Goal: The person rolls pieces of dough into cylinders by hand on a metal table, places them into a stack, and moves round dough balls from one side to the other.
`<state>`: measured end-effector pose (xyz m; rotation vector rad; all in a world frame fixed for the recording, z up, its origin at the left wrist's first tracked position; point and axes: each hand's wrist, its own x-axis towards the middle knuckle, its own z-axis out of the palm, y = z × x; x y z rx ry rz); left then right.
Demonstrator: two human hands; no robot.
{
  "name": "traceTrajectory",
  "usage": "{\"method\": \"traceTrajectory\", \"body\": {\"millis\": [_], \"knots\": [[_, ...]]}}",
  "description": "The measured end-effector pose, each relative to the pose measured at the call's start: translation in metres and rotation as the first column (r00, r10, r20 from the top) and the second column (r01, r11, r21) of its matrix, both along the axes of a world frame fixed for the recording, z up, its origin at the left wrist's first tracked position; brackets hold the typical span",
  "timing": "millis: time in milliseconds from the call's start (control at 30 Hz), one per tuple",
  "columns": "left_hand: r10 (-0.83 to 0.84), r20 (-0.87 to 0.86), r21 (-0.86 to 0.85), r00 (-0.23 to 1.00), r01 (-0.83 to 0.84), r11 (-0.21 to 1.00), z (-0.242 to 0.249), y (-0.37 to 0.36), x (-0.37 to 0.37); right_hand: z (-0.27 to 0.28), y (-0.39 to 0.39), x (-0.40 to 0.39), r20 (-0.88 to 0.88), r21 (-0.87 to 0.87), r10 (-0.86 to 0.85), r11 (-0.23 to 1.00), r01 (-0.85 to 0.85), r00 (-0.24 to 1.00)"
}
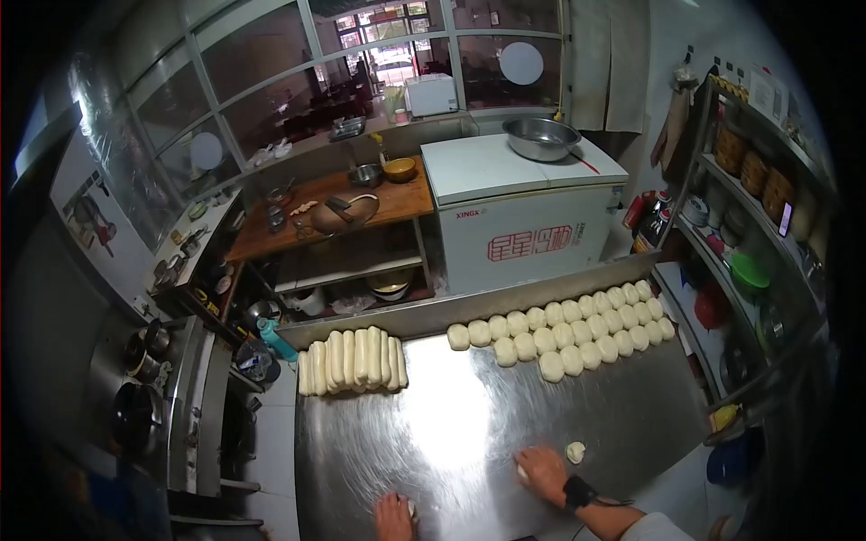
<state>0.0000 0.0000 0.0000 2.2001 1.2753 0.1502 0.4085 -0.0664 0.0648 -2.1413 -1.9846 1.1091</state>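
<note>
My left hand (393,518) is low on the steel table (361,451), fingers curled down over a piece of dough (412,509), of which only a pale edge shows. Further right, my right hand (543,471), with a black band at the wrist, closes round another bit of dough (521,472) pressed to the steel; most of it is hidden. A small loose lump of dough (575,452) lies just right of that hand. Along the back stand several rows of round dough balls (568,334). At the back left, dough rolls (354,361) are stacked side by side.
A raised metal edge (433,314) runs behind the table. Beyond it are a white chest freezer (528,221) carrying a steel basin (541,140), and a wooden counter (311,225). Shelves (722,243) stand close on the right, a stove (185,406) on the left.
</note>
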Motion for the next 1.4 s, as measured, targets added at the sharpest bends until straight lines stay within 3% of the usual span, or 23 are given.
{"method": "traceTrajectory", "body": {"millis": [67, 100, 133, 167, 200, 267, 300, 367, 500, 600, 667, 733, 767, 833, 933, 1000, 1067, 1133, 1200, 1267, 1333, 1400], "knots": [[-0.040, -0.206, 0.312, 0.978, 0.104, 0.944, -0.015, -0.003, 0.008, -0.006, -0.013, -0.005, 0.251, 0.231, 0.158, 0.948, -0.218, 0.955], [-0.024, -0.260, 0.222, 0.965, 0.084, 0.971, 0.010, 0.010, 0.031, 0.004, -0.004, -0.005, 0.266, 0.198, 0.172, 0.953, -0.228, 0.949], [-0.006, -0.337, 0.150, 0.941, 0.060, 0.987, 0.040, 0.037, 0.050, 0.005, 0.015, -0.010, 0.261, 0.297, 0.095, 0.939, -0.174, 0.961], [0.013, -0.314, 0.228, 0.949, 0.063, 0.972, 0.056, 0.063, 0.062, 0.008, 0.033, -0.014, 0.248, 0.389, 0.017, 0.914, -0.116, 0.969], [0.032, -0.289, 0.319, 0.957, 0.065, 0.946, 0.058, 0.095, 0.070, 0.003, 0.063, -0.013, 0.247, 0.392, 0.022, 0.912, -0.120, 0.969], [0.028, -0.262, 0.336, 0.965, 0.064, 0.940, 0.045, 0.132, 0.069, -0.006, 0.100, -0.013, 0.166, 0.570, -0.126, 0.821, 0.009, 0.978], [0.022, -0.225, 0.364, 0.974, 0.063, 0.929, 0.040, 0.140, 0.069, -0.005, 0.090, -0.016, 0.167, 0.569, -0.124, 0.822, 0.008, 0.978], [-0.113, -0.230, 0.265, 0.967, 0.174, 0.948, 0.054, 0.097, 0.057, 0.001, 0.044, -0.023, 0.161, 0.403, 0.007, 0.912, -0.072, 0.987], [-0.152, -0.254, 0.100, 0.955, 0.182, 0.978, 0.052, -0.008, 0.014, -0.001, -0.093, -0.035, 0.150, 0.359, 0.171, 0.908, -0.215, 0.974], [-0.066, -0.139, 0.104, 0.988, 0.081, 0.991, 0.056, -0.010, 0.019, -0.011, -0.041, -0.028, 0.135, 0.238, 0.130, 0.958, -0.160, 0.982], [-0.101, -0.347, 0.200, 0.932, 0.178, 0.963, 0.051, 0.062, 0.048, -0.013, 0.021, -0.020, 0.304, 0.333, 0.078, 0.925, -0.183, 0.950], [0.004, -0.254, 0.291, 0.967, 0.073, 0.954, 0.057, 0.121, 0.071, -0.011, 0.084, -0.010, 0.311, 0.456, -0.070, 0.886, -0.084, 0.948], [0.039, -0.186, 0.314, 0.982, 0.022, 0.949, 0.053, 0.142, 0.079, -0.009, 0.085, -0.016, 0.307, 0.444, -0.065, 0.892, -0.083, 0.949], [-0.081, -0.278, 0.321, 0.957, 0.172, 0.931, 0.046, 0.126, 0.077, -0.003, 0.090, -0.019, 0.239, 0.411, -0.010, 0.907, -0.092, 0.971], [-0.192, -0.310, 0.118, 0.931, 0.238, 0.964, 0.062, 0.041, 0.051, -0.008, -0.005, -0.041, 0.244, 0.256, 0.172, 0.938, -0.235, 0.954], [-0.221, -0.357, 0.028, 0.908, 0.246, 0.969, 0.069, 0.007, 0.050, -0.004, -0.064, -0.053, 0.160, 0.248, 0.178, 0.945, -0.214, 0.971], [-0.074, -0.200, 0.060, 0.977, 0.087, 0.994, 0.065, -0.001, 0.056, -0.010, -0.030, -0.054, 0.234, 0.234, 0.153, 0.950, -0.208, 0.960], [-0.113, -0.321, 0.123, 0.940, 0.160, 0.980, 0.053, 0.059, 0.080, -0.015, 0.027, -0.053, 0.322, 0.297, 0.057, 0.941, -0.159, 0.945], [0.003, -0.282, 0.309, 0.960, 0.088, 0.947, 0.049, 0.114, 0.106, -0.018, 0.095, -0.045, 0.342, 0.432, -0.093, 0.899, -0.068, 0.935], [-0.038, -0.319, 0.320, 0.947, 0.146, 0.936, 0.055, 0.130, 0.110, -0.015, 0.097, -0.047, 0.348, 0.468, -0.156, 0.883, -0.027, 0.924], [-0.145, -0.339, 0.231, 0.930, 0.232, 0.945, 0.063, 0.110, 0.094, -0.003, 0.068, -0.051, 0.379, 0.323, 0.138, 0.907, -0.270, 0.915], [-0.240, -0.338, 0.106, 0.910, 0.290, 0.951, 0.063, 0.047, 0.053, -0.008, -0.018, -0.062, 0.368, 0.200, 0.269, 0.912, -0.359, 0.890]]}}
